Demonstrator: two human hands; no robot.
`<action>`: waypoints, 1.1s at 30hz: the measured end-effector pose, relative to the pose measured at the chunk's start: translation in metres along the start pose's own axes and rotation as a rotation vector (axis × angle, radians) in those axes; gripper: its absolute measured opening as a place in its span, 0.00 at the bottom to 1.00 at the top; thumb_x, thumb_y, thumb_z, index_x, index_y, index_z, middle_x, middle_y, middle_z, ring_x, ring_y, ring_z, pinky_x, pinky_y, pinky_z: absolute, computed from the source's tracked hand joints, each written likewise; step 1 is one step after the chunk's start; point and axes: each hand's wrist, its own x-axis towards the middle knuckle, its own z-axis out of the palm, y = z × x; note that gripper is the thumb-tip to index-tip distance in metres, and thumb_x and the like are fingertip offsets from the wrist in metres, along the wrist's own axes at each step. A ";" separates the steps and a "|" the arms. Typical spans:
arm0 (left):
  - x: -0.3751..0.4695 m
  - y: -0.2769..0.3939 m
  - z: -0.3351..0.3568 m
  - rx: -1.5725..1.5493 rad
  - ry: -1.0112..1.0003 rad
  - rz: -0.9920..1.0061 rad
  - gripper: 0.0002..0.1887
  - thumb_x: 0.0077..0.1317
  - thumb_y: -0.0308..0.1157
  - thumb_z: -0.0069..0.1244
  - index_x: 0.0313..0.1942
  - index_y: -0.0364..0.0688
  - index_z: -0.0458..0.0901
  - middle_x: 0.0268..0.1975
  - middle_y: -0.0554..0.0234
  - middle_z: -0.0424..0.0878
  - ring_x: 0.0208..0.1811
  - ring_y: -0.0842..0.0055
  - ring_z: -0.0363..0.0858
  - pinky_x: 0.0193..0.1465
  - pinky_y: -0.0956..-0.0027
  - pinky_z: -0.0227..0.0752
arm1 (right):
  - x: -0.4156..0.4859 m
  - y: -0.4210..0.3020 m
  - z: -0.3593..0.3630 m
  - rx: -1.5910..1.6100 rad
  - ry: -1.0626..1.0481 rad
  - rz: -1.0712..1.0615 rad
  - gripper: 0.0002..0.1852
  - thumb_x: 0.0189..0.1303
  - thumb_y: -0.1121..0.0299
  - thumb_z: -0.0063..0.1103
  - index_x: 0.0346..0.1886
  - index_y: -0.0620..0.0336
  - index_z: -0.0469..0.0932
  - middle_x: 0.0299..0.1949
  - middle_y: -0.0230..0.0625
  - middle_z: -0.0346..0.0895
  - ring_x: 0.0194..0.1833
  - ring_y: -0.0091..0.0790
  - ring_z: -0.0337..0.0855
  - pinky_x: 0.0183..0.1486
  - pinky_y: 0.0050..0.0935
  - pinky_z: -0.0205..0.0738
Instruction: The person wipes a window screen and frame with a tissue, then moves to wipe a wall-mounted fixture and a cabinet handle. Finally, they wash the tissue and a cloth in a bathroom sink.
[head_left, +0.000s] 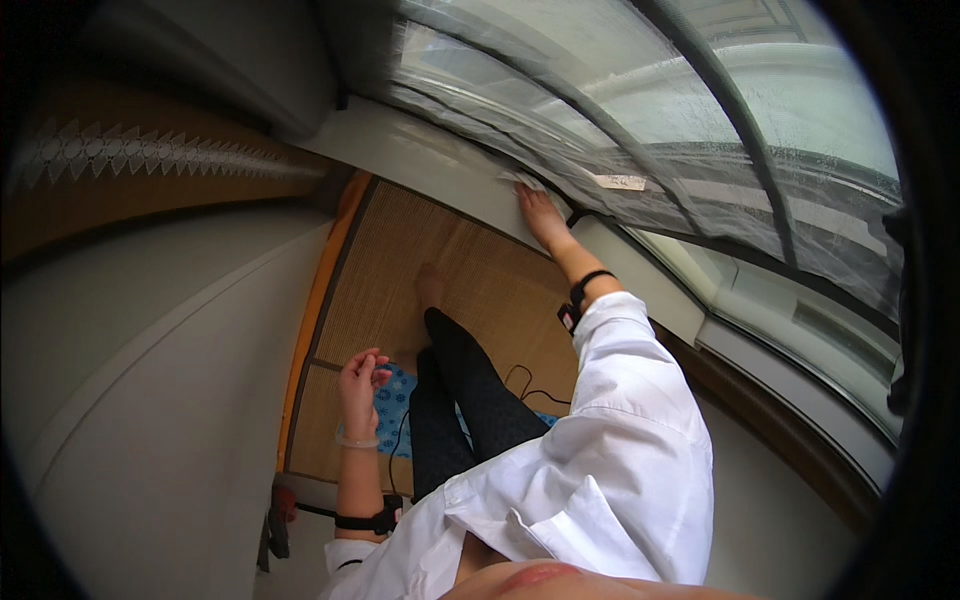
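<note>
My right hand (540, 212) reaches forward to the pale window sill (442, 161). Its fingers press on a white cloth or tissue (525, 180), mostly covered by the hand, next to the lower edge of a sheer grey curtain (592, 161). Nothing shows in my left hand (362, 390), which hangs in the air over the mat with loosely curled fingers slightly apart. A clear bracelet (357, 442) circles the left wrist. Black straps with small devices sit on both forearms.
Below lies a woven mat (390, 247) with a dark border, and a blue patterned cloth (394, 420) near my legs. Thin black cables (536, 392) trail there. White furniture (172, 390) rises on the left. A window frame (780, 337) runs along the right.
</note>
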 end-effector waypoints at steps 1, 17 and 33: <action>0.001 0.000 -0.001 0.000 0.001 0.006 0.09 0.73 0.32 0.45 0.45 0.38 0.80 0.37 0.62 0.84 0.31 0.81 0.81 0.36 0.76 0.77 | -0.010 0.002 0.007 0.133 0.079 0.029 0.30 0.64 0.74 0.40 0.72 0.57 0.55 0.69 0.47 0.60 0.67 0.50 0.62 0.70 0.41 0.55; 0.012 -0.011 0.016 -0.040 0.020 -0.036 0.08 0.72 0.32 0.47 0.45 0.41 0.81 0.38 0.63 0.84 0.33 0.81 0.81 0.38 0.75 0.77 | 0.207 -0.185 -0.063 0.487 0.298 -0.175 0.37 0.63 0.57 0.51 0.73 0.56 0.52 0.64 0.51 0.64 0.65 0.52 0.61 0.71 0.50 0.45; 0.021 0.001 0.012 -0.093 0.063 -0.014 0.08 0.72 0.33 0.46 0.44 0.41 0.81 0.37 0.64 0.84 0.33 0.81 0.81 0.38 0.74 0.77 | 0.219 -0.216 -0.053 1.065 0.234 -0.208 0.19 0.63 0.68 0.49 0.57 0.49 0.77 0.60 0.47 0.71 0.58 0.53 0.70 0.62 0.43 0.64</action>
